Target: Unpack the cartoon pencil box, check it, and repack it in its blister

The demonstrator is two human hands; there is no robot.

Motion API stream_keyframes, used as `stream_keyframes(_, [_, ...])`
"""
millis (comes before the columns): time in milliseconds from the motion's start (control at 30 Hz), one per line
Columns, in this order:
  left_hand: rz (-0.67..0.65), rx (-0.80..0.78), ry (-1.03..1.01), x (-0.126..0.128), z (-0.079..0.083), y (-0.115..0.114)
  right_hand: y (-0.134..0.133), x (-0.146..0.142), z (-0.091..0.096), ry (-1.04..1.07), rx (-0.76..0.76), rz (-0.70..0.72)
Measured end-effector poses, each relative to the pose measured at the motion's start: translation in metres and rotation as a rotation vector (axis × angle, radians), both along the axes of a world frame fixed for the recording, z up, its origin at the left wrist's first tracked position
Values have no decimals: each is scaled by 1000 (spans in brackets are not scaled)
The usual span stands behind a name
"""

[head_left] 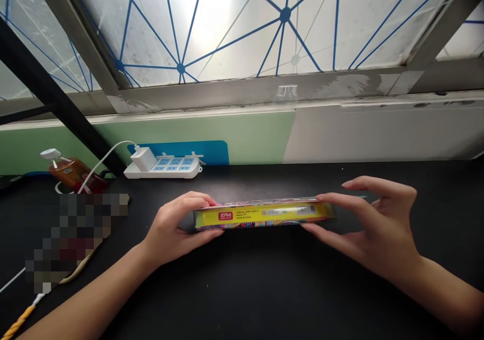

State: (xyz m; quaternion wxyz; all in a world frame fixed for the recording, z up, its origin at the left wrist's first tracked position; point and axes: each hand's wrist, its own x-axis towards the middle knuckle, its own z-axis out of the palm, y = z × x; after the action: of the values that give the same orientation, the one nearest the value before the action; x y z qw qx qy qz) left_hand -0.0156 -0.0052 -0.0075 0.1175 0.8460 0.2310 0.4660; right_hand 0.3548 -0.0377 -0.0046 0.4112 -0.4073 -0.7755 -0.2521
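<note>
A flat, long box (280, 212) with a yellow printed side, a red XPM logo and a barcode is held level above the black tabletop, its narrow side facing me. My left hand (176, 224) pinches its left end, fingers on top and thumb below. At the right end, my right hand (372, 224) grips the box between a finger on the upper edge and the thumb underneath, with another finger raised off it. What is printed on the broad faces is mostly hidden from this angle.
A white power strip (166, 171) with a plugged-in charger (143, 158) lies at the back of the black table (242, 284). To its left are a tipped amber bottle (73, 171) and a pixelated item (79, 244). A yellow-wrapped cable (17, 325) runs at lower left. Behind is a window (234, 27).
</note>
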Motion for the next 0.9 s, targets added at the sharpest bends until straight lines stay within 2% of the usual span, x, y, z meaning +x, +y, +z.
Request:
stream_keyframes(67, [13, -15, -1, 0, 4, -1, -1, 1, 0, -34, -40, 28])
stream_keyframes(200, [0, -121, 3, -3, 7, -3, -3, 6, 3, -94, -158, 175])
stream_keyframes(333, [13, -291, -6, -9, 6, -2, -7, 6, 11, -210, -149, 249])
stream_keyframes(500, [-57, -509, 244, -12, 2, 0, -11, -3, 23, -422, -139, 306])
stream_keyframes(700, [-23, -450, 529, -7, 4, -7, -8, -14, 6, -469, -308, 308])
stream_keyframes(800, [-4, -438, 552, -8, 3, -7, -8, -15, -1, -447, -391, 345])
stream_keyframes(900, [34, -434, 558, -11, 0, -3, -9, -15, 2, -470, -449, 354])
